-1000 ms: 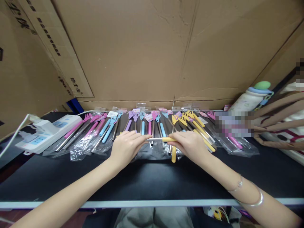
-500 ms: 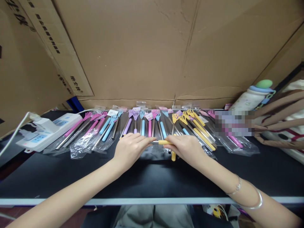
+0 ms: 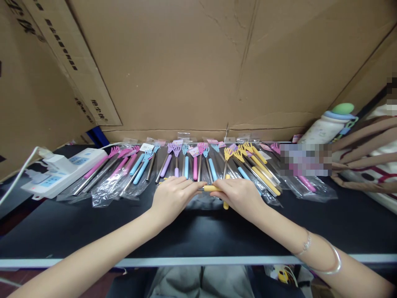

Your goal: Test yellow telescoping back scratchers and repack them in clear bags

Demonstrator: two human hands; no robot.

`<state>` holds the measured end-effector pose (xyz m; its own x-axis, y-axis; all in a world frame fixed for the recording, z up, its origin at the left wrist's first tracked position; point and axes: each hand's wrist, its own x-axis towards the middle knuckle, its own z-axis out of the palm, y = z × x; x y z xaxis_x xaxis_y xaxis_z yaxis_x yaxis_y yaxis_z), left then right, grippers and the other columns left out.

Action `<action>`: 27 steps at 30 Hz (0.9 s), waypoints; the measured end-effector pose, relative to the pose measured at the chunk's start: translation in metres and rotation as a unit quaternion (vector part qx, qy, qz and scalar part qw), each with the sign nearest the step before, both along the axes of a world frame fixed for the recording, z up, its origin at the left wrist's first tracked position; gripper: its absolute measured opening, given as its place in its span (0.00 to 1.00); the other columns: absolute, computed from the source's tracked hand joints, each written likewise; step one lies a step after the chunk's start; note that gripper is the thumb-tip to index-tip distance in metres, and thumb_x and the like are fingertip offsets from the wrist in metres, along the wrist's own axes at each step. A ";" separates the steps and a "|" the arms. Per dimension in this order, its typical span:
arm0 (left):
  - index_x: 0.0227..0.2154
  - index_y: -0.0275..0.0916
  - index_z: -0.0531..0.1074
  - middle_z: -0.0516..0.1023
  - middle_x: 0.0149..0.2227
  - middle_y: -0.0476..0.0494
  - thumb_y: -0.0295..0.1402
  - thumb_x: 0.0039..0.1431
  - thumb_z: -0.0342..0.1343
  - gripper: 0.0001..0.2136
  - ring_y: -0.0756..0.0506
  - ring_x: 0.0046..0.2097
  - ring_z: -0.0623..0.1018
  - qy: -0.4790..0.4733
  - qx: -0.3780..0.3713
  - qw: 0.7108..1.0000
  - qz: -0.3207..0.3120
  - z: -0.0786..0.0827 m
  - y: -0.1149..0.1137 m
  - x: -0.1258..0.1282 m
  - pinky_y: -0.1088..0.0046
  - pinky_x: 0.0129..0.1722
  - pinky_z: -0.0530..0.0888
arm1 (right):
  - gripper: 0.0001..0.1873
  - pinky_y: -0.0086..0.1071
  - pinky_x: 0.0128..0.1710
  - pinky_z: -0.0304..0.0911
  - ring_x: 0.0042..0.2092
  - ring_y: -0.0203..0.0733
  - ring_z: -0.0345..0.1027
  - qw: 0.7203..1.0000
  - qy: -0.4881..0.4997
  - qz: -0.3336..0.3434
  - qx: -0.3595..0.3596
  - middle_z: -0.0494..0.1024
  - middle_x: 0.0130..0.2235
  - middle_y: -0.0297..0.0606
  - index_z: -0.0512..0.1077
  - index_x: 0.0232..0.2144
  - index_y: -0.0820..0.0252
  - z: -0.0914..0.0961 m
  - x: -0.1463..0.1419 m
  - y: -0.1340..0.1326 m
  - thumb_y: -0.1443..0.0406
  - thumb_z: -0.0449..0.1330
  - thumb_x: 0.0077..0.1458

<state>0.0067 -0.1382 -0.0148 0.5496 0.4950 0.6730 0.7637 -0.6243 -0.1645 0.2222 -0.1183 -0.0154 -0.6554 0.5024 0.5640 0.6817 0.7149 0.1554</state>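
Observation:
Between my two hands, level above the black table, is a back scratcher [image 3: 211, 188] with a yellow handle and a metal rod. My left hand [image 3: 175, 198] is closed around the rod side. A bit of yellow shows at its left, and most of the rod is hidden. My right hand [image 3: 243, 198] pinches the yellow handle. Behind the hands lies a row of claw-headed back scratchers in clear bags, among them a purple one [image 3: 166, 164], a pink one [image 3: 195, 169], a blue one [image 3: 213, 169] and a yellow one [image 3: 266, 180].
A white power strip [image 3: 66, 171] with plugs stands at the left end of the black table [image 3: 201, 236]. At the right are a white bottle [image 3: 322, 130] with a green top and a brown-and-white fabric item [image 3: 369, 155]. Cardboard [image 3: 173, 62] walls off the back.
My hands have come closer together, the left one shifting slightly right. Less of the metal rod shows between them now.

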 end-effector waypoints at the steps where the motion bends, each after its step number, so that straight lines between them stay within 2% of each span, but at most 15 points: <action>1: 0.39 0.41 0.75 0.77 0.24 0.51 0.36 0.64 0.48 0.11 0.51 0.26 0.72 -0.001 0.001 1.000 0.000 0.000 0.000 0.000 0.73 0.27 0.62 | 0.25 0.28 0.24 0.46 0.23 0.33 0.66 1.000 -0.001 -0.001 0.001 0.75 0.22 0.35 0.69 0.27 0.60 0.000 0.000 0.000 0.53 0.42 0.64; 9: 0.41 0.43 0.73 0.77 0.27 0.52 0.37 0.64 0.48 0.10 0.49 0.28 0.72 0.015 -0.026 1.000 -0.011 0.007 0.007 -0.007 0.73 0.29 0.63 | 0.24 0.27 0.23 0.46 0.23 0.33 0.67 1.000 -0.009 -0.002 -0.018 0.74 0.23 0.35 0.69 0.28 0.60 0.012 0.003 0.000 0.53 0.43 0.64; 11: 0.46 0.43 0.71 0.76 0.28 0.51 0.34 0.64 0.48 0.11 0.48 0.31 0.72 0.044 -0.018 0.999 -0.010 0.010 0.008 -0.010 0.72 0.34 0.66 | 0.21 0.27 0.24 0.48 0.26 0.34 0.68 1.000 -0.012 -0.002 -0.023 0.75 0.24 0.35 0.69 0.29 0.60 0.014 0.005 0.000 0.54 0.44 0.64; 13: 0.50 0.43 0.69 0.76 0.29 0.50 0.30 0.63 0.48 0.13 0.48 0.33 0.72 0.073 -0.006 0.997 -0.011 0.012 0.009 -0.012 0.69 0.43 0.67 | 0.18 0.27 0.25 0.50 0.28 0.35 0.70 0.999 -0.011 -0.003 -0.031 0.77 0.26 0.36 0.70 0.32 0.60 0.015 0.007 0.001 0.56 0.46 0.64; 16: 0.51 0.42 0.68 0.77 0.30 0.50 0.28 0.63 0.47 0.14 0.48 0.36 0.73 0.089 0.026 0.996 -0.011 0.015 0.009 -0.016 0.65 0.52 0.64 | 0.14 0.26 0.26 0.52 0.29 0.35 0.71 0.999 -0.008 -0.002 -0.046 0.78 0.29 0.35 0.70 0.35 0.60 0.015 0.009 0.002 0.59 0.48 0.63; 19: 0.48 0.41 0.70 0.78 0.33 0.48 0.29 0.63 0.48 0.12 0.47 0.40 0.74 0.074 0.063 0.995 0.008 0.020 0.011 -0.023 0.62 0.53 0.62 | 0.13 0.26 0.26 0.54 0.29 0.34 0.71 0.998 -0.006 -0.005 -0.063 0.78 0.30 0.35 0.69 0.39 0.60 0.015 0.013 0.003 0.59 0.48 0.63; 22: 0.39 0.42 0.72 0.79 0.35 0.49 0.34 0.62 0.50 0.08 0.46 0.41 0.74 0.070 0.057 0.996 0.024 0.026 0.017 -0.032 0.61 0.52 0.62 | 0.13 0.25 0.25 0.53 0.28 0.33 0.70 0.997 -0.010 -0.012 -0.073 0.77 0.29 0.34 0.69 0.39 0.59 0.018 0.017 0.006 0.59 0.48 0.63; 24: 0.34 0.41 0.72 0.78 0.34 0.49 0.36 0.63 0.49 0.08 0.46 0.39 0.74 0.080 0.042 0.996 0.013 0.029 0.021 -0.036 0.62 0.49 0.63 | 0.13 0.26 0.24 0.52 0.27 0.32 0.70 0.998 -0.010 -0.007 -0.057 0.77 0.28 0.33 0.69 0.38 0.59 0.020 0.020 0.008 0.58 0.48 0.63; 27: 0.31 0.40 0.71 0.76 0.28 0.50 0.36 0.64 0.47 0.10 0.48 0.33 0.73 0.097 0.030 0.995 -0.013 0.030 0.023 -0.037 0.68 0.43 0.65 | 0.15 0.27 0.23 0.49 0.26 0.32 0.69 1.000 -0.009 -0.009 -0.008 0.76 0.26 0.32 0.69 0.34 0.59 0.024 0.022 0.009 0.57 0.48 0.63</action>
